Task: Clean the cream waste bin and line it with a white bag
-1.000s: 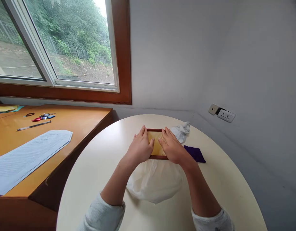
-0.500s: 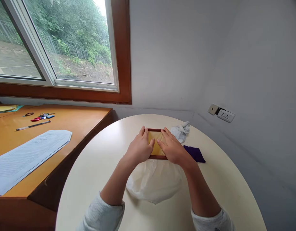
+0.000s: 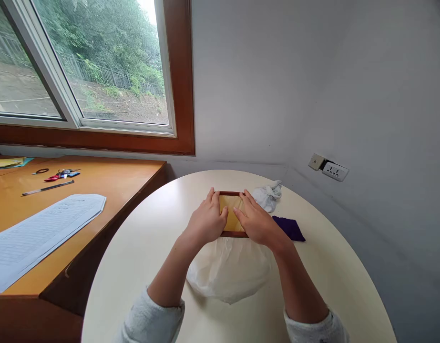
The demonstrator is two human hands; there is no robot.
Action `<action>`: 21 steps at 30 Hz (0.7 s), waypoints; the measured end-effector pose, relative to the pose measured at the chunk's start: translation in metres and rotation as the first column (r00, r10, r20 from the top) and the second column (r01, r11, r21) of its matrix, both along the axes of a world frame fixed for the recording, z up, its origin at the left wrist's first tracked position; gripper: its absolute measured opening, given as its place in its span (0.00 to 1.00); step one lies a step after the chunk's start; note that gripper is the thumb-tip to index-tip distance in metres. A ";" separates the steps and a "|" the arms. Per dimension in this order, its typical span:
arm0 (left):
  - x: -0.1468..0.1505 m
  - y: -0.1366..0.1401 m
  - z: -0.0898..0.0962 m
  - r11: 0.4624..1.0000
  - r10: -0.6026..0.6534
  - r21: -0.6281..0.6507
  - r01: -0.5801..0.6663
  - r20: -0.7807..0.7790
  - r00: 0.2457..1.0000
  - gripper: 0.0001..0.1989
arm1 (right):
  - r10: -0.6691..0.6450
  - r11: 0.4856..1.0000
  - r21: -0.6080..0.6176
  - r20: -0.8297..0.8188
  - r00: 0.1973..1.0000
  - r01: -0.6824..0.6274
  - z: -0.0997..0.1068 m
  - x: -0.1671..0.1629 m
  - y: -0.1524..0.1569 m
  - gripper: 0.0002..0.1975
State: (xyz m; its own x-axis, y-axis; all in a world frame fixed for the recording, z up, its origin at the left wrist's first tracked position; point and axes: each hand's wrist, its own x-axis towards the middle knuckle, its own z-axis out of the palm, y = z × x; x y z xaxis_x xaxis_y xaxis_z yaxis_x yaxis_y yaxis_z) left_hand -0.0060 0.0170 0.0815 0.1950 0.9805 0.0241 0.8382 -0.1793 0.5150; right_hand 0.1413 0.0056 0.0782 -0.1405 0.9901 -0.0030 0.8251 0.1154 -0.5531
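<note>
A rectangular box with a reddish-brown rim [image 3: 234, 234] and yellowish inside [image 3: 230, 212] is at the middle of the round table, its opening facing up towards me. My left hand [image 3: 207, 218] grips its left side, fingertips by the far rim and thumb over the opening. On the right side, my right hand [image 3: 256, 219] holds it in the same way, the two thumbs apart. A white plastic bag [image 3: 229, 274] spreads out below the near rim. Whether it wraps the box's outside I cannot tell; my hands hide the box's sides.
The round cream table [image 3: 148, 238] stands by the wall. Past my right hand lie a knotted whitish bag [image 3: 268, 196] and a dark purple cloth piece [image 3: 289, 228]. On the orange desk [image 3: 127, 176] at left are papers [image 3: 51, 238], a pen [image 3: 48, 187] and keys [image 3: 64, 174].
</note>
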 end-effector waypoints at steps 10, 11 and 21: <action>-0.001 -0.002 0.005 1.000 -0.030 -0.008 0.030 -0.119 0.992 0.30 | -0.001 1.000 0.006 0.071 0.997 0.000 0.000 0.001 0.000 0.33; -0.001 -0.002 0.005 0.999 -0.032 -0.008 0.032 -0.123 0.992 0.30 | -0.003 1.000 0.005 0.075 0.997 0.002 0.000 0.000 0.000 0.33; -0.004 0.000 0.003 0.993 -0.107 0.033 0.112 -0.120 0.987 0.19 | 0.009 1.000 0.004 0.058 0.998 -0.010 0.005 -0.001 -0.004 0.24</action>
